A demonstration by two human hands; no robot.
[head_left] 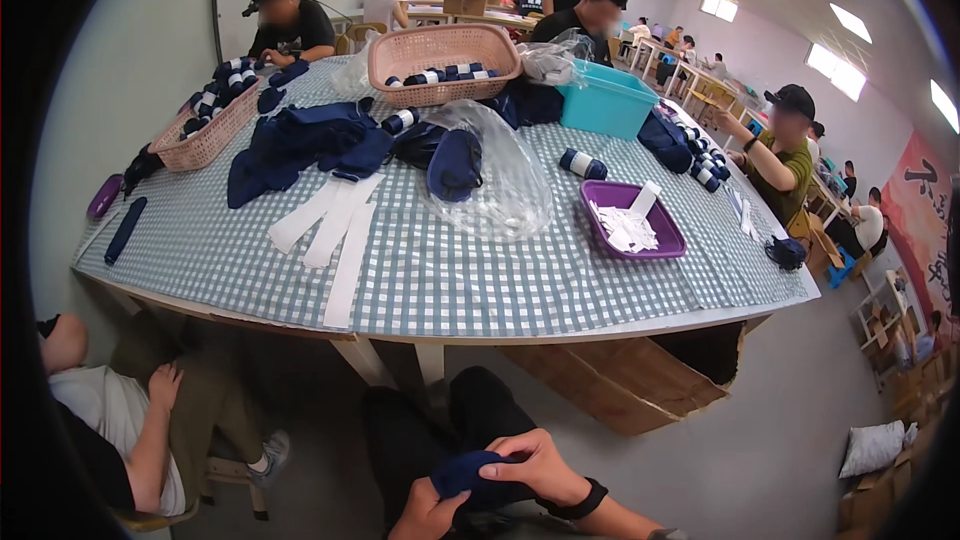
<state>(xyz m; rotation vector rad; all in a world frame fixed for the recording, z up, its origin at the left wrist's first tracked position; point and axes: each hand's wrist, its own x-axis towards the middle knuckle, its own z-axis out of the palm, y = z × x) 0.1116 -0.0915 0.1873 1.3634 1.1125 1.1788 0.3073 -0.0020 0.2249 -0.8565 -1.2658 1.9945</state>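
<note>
Over my lap, a dark navy cloth piece (462, 472) is held between both hands, folded or bunched; its exact kind I cannot make out. My left hand (428, 514) grips its near left side, thumb on top. On the right, my right hand (537, 466) pinches the upper right edge between thumb and fingers, a black band around that wrist. Ahead on the checkered tablecloth (450, 300) lie long white paper strips (347, 265). Beyond them, navy cloth items (455, 165) lie on and beside a clear plastic bag (510, 195).
A purple tray (655, 248) holds white slips. Navy rolls with white bands fill part of a pink basket (445, 40) and a left basket (205, 130). A turquoise bin (608, 105) stands behind. Under the table is a cardboard box (625, 380). A person (115, 420) sits close at left.
</note>
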